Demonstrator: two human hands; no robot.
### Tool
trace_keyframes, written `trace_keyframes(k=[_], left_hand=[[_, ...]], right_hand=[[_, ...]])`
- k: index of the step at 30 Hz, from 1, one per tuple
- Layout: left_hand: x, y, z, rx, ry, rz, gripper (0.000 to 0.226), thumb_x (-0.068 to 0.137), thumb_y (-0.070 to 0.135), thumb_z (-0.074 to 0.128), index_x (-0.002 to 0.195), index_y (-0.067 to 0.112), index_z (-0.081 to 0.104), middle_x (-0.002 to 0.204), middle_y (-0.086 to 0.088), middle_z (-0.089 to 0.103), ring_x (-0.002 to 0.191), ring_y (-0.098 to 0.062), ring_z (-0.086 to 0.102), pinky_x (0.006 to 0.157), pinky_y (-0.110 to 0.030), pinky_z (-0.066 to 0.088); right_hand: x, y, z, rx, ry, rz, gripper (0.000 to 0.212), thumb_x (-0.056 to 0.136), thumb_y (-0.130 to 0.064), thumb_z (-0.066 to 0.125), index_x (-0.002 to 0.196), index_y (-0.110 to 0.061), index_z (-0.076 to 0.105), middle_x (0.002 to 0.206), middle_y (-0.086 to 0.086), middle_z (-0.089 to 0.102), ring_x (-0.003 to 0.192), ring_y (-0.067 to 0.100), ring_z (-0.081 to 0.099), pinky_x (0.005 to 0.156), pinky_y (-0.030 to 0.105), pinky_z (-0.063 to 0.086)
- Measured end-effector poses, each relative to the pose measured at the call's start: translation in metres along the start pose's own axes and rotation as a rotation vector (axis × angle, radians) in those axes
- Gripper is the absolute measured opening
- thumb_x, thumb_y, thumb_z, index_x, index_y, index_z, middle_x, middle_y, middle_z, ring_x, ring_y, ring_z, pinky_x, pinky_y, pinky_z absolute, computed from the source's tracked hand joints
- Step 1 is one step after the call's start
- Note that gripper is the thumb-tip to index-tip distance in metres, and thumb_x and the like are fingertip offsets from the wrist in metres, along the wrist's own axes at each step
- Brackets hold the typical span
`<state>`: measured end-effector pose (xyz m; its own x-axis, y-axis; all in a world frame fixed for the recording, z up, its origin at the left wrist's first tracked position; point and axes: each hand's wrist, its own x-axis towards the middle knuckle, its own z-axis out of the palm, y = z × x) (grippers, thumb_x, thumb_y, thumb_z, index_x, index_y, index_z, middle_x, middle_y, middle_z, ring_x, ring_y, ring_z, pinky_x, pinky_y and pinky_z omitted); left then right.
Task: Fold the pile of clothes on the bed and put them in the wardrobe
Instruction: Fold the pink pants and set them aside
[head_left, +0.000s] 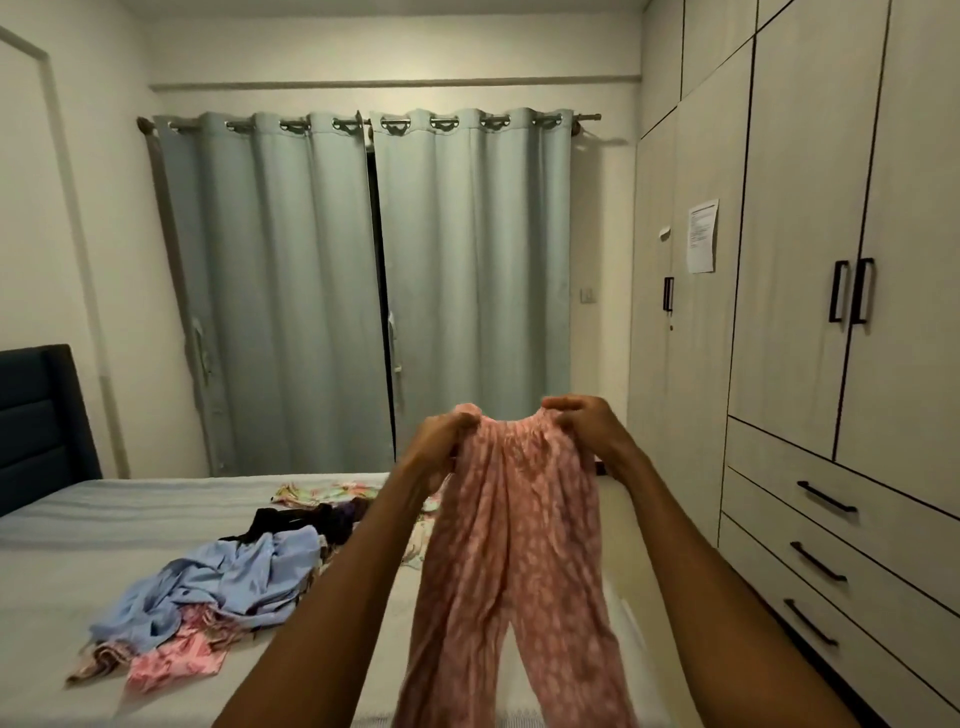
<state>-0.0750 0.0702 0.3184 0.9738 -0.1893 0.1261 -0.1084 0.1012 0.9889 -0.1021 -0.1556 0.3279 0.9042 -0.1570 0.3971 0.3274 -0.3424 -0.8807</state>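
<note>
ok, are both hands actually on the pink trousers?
Touching. The head view shows the left hand and right hand each gripping the waistband of the pink trousers, held up above the bed.

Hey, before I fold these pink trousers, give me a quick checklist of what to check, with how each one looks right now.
1. Both hands on the waistband: ok. Left hand and right hand each grip the pink trousers at the top.
2. Legs hanging free and untwisted: ok, they hang side by side.
3. Trousers the right way out: cannot tell.
4. Bare bed space to lay them flat: ok, in front of the pile of clothes.
5. Wardrobe open for putting away: not ok, doors shut.
</note>
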Motion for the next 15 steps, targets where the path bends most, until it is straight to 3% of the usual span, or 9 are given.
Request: trace_keyframes(k=[2, 4, 6, 9, 12, 15], left_hand=[[-0.01, -0.01, 0.015, -0.052, -0.116, -0.032, 0.026, 0.083, 0.04, 0.071, 0.087, 0.014, 0.069, 0.082, -0.008, 0.064, 0.072, -0.018, 0.055, 0.063, -0.029, 0.04], [-0.011, -0.022, 0.024, -0.077, -0.204, -0.055, 0.039, 0.096, 0.052, 0.053, 0.089, 0.016, 0.066, 0.074, -0.004, 0.06, 0.074, -0.018, 0.056, 0.067, -0.03, 0.044], [-0.009, -0.033, 0.027, -0.076, -0.208, -0.064, 0.051, 0.101, 0.057, 0.04, 0.103, 0.016, 0.069, 0.09, -0.009, 0.068, 0.089, -0.022, 0.064, 0.083, -0.035, 0.05], [-0.015, -0.041, 0.023, -0.073, -0.183, 0.005, 0.044, 0.105, 0.042, 0.04, 0.113, 0.009, 0.068, 0.104, -0.013, 0.073, 0.095, -0.025, 0.067, 0.085, -0.036, 0.052], [-0.014, -0.048, 0.011, 0.195, -0.015, 0.28, 0.02, 0.099, 0.021, 0.057, 0.113, 0.01, 0.065, 0.103, -0.005, 0.069, 0.097, -0.026, 0.063, 0.077, -0.03, 0.051], [-0.005, -0.062, -0.006, 0.566, -0.025, 0.492, 0.039, 0.086, 0.041, 0.07, 0.122, 0.026, 0.062, 0.115, 0.01, 0.052, 0.112, -0.014, 0.051, 0.094, -0.028, 0.044]], right_hand=[[-0.005, 0.008, 0.016, -0.084, -0.114, -0.077, 0.03, 0.093, -0.013, 0.068, 0.121, -0.003, 0.069, 0.124, 0.007, 0.066, 0.106, 0.011, 0.063, 0.079, 0.004, 0.045], [-0.013, 0.014, 0.029, -0.152, -0.213, -0.148, 0.037, 0.09, -0.031, 0.072, 0.12, -0.01, 0.071, 0.12, 0.003, 0.068, 0.109, 0.011, 0.064, 0.085, 0.01, 0.048], [-0.02, 0.02, 0.037, -0.267, -0.216, -0.244, 0.037, 0.087, -0.039, 0.073, 0.116, -0.016, 0.073, 0.111, 0.0, 0.07, 0.103, 0.01, 0.065, 0.086, 0.021, 0.051], [-0.021, 0.03, 0.042, -0.395, -0.058, -0.311, 0.025, 0.093, -0.024, 0.065, 0.116, -0.019, 0.073, 0.113, 0.003, 0.071, 0.104, 0.015, 0.064, 0.089, 0.032, 0.051], [-0.024, 0.036, 0.039, -0.215, -0.001, -0.244, 0.022, 0.095, -0.018, 0.059, 0.11, -0.019, 0.075, 0.111, -0.001, 0.072, 0.103, 0.013, 0.065, 0.093, 0.032, 0.05], [-0.032, 0.034, 0.032, 0.068, -0.027, -0.154, 0.025, 0.096, -0.01, 0.053, 0.099, -0.017, 0.076, 0.098, -0.002, 0.073, 0.093, 0.011, 0.066, 0.09, 0.034, 0.05]])
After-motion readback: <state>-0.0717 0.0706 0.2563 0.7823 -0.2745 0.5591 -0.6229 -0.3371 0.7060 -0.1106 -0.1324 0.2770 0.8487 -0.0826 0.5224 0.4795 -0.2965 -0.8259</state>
